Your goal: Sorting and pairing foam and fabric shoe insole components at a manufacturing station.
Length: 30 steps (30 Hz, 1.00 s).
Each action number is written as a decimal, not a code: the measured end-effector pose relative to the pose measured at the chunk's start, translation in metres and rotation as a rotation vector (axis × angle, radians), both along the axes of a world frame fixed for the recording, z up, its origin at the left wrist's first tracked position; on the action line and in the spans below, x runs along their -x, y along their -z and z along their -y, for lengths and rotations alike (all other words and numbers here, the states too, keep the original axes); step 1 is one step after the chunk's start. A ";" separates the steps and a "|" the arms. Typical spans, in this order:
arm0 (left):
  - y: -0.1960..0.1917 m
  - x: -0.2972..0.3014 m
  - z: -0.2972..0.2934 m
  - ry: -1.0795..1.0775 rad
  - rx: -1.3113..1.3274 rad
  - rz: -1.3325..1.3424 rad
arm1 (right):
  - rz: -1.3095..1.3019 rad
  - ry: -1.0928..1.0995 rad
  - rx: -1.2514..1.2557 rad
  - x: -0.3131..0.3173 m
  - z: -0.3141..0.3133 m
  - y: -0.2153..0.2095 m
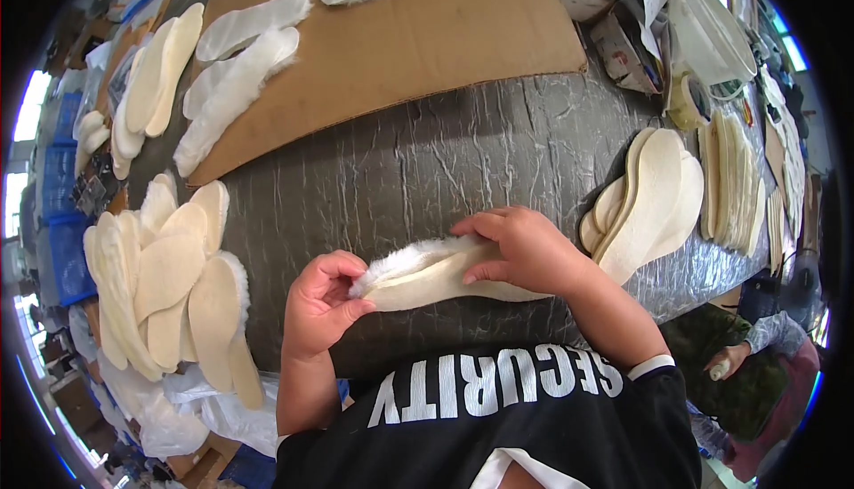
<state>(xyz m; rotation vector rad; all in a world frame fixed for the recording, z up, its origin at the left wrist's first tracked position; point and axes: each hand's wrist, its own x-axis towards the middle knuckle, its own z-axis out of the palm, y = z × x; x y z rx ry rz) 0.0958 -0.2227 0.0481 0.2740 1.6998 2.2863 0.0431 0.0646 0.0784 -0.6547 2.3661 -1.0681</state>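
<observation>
Both hands clamped on one fleece-lined insole (427, 274) lying on the grey wrapped table (427, 169): left hand (322, 304) pinching its fluffy tip, right hand (520, 247) pressing down its middle. Stack of insoles (169, 284) just left, another stack (649, 200) right, cardboard sheet (418, 36) beyond.
</observation>
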 end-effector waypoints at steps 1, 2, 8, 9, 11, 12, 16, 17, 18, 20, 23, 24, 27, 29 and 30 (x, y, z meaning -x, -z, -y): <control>-0.002 0.000 -0.001 0.002 0.009 0.006 | 0.006 0.002 0.009 -0.001 0.001 0.000; -0.005 0.002 -0.005 -0.029 0.040 -0.045 | 0.021 0.008 0.006 -0.004 0.002 0.001; -0.034 0.017 -0.013 0.145 0.539 -0.271 | -0.065 -0.015 0.064 -0.019 0.004 0.011; -0.034 0.021 -0.014 0.228 0.594 -0.331 | -0.082 -0.040 0.072 -0.021 0.004 0.010; -0.036 0.022 -0.022 0.331 0.654 -0.367 | -0.081 -0.042 0.075 -0.024 0.005 0.007; -0.034 0.023 -0.023 0.335 0.653 -0.360 | -0.090 -0.044 0.073 -0.026 0.004 0.006; -0.027 0.021 -0.024 0.488 0.600 -0.296 | -0.100 -0.056 0.074 -0.032 0.004 0.004; -0.025 0.020 -0.025 0.505 0.566 -0.277 | -0.114 -0.060 0.072 -0.033 0.003 0.005; -0.024 0.020 -0.025 0.521 0.532 -0.257 | -0.128 -0.064 0.069 -0.034 0.003 0.005; -0.024 0.018 -0.025 0.507 0.531 -0.236 | -0.125 -0.064 0.061 -0.035 0.003 0.005; -0.026 0.013 -0.026 0.478 0.534 -0.191 | -0.122 -0.066 0.053 -0.035 0.003 0.005; -0.027 0.013 -0.026 0.465 0.535 -0.165 | -0.119 -0.064 0.051 -0.036 0.003 0.005; -0.031 0.011 -0.030 0.442 0.557 -0.148 | -0.140 -0.064 0.046 -0.037 0.002 0.005; -0.031 0.009 -0.032 0.422 0.578 -0.137 | -0.149 -0.055 0.041 -0.038 0.003 0.005; -0.031 0.008 -0.033 0.402 0.598 -0.126 | -0.159 -0.045 0.035 -0.039 0.003 0.005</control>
